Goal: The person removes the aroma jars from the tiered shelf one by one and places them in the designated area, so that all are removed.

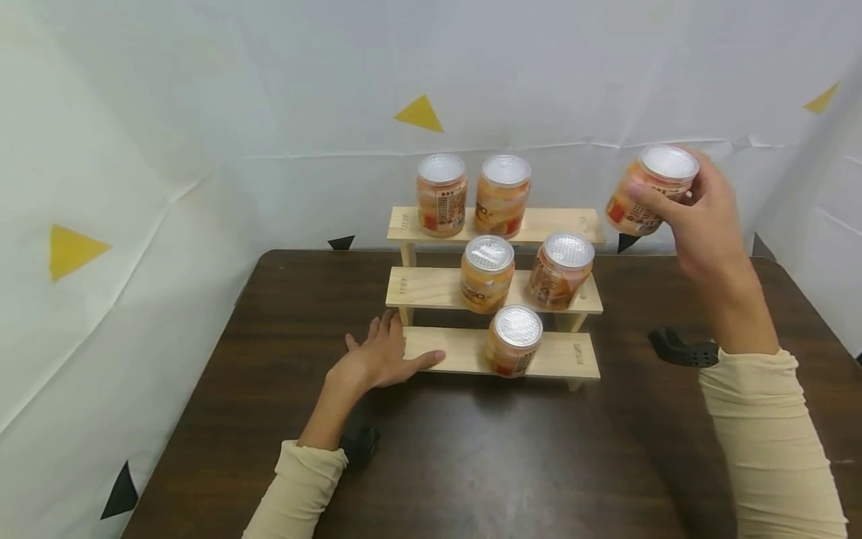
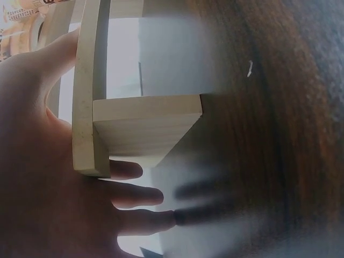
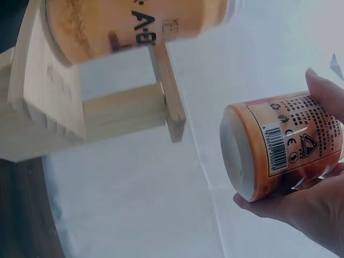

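Note:
My right hand [image 1: 703, 213] grips an orange-labelled can [image 1: 649, 191] with a silver lid, held up in the air, tilted, to the right of the top shelf. In the right wrist view the can's barcode label and pale base show between thumb and fingers. My left hand [image 1: 380, 355] rests against the left end of the bottom shelf of a three-step wooden rack [image 1: 444, 284]. Its thumb lies along that shelf's top and its other fingers stretch straight past the end. In the left wrist view the shelf's end [image 2: 86, 134] sits between thumb and fingers.
Similar cans stand on the rack: two on the top shelf [image 1: 562, 223], two on the middle shelf [image 1: 424, 286], one on the bottom shelf [image 1: 465, 340]. The rack stands on a dark wooden table [image 1: 471, 464]. White sheeting [image 1: 323, 90] with yellow and black triangles hangs behind and left.

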`<act>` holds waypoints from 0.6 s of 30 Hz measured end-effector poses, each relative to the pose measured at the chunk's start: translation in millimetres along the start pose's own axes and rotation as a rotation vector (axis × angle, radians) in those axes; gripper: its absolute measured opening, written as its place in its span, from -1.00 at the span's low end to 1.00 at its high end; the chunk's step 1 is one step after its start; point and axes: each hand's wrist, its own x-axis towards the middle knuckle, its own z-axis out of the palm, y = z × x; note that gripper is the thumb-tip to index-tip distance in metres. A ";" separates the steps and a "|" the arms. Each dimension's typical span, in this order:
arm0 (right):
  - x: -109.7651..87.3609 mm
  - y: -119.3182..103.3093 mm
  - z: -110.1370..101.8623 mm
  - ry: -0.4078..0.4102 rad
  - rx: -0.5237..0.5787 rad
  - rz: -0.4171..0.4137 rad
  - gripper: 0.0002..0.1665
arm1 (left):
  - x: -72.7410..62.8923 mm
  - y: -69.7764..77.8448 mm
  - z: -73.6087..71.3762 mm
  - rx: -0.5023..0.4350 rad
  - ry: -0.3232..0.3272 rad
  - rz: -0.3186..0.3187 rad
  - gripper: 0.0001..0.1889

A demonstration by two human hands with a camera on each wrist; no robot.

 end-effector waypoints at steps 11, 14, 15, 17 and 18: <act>-7.5 2.0 -31.4 0.039 0.076 -0.027 -0.47 | 5.2 -7.6 8.1 -0.008 0.019 -0.016 0.61; -10.0 3.7 -39.7 0.059 0.071 -0.011 -0.46 | 7.5 -7.3 8.7 -0.018 0.027 -0.008 0.60; -10.9 4.3 -42.2 0.066 0.070 0.002 -0.45 | 8.0 -7.2 8.7 -0.020 0.028 -0.005 0.60; -12.7 5.9 -46.9 0.074 0.051 0.029 -0.44 | 8.3 -7.2 8.2 -0.018 0.025 -0.003 0.61; -13.5 6.8 -48.5 0.079 0.026 0.043 -0.44 | 8.6 -7.9 7.8 -0.013 0.022 -0.005 0.61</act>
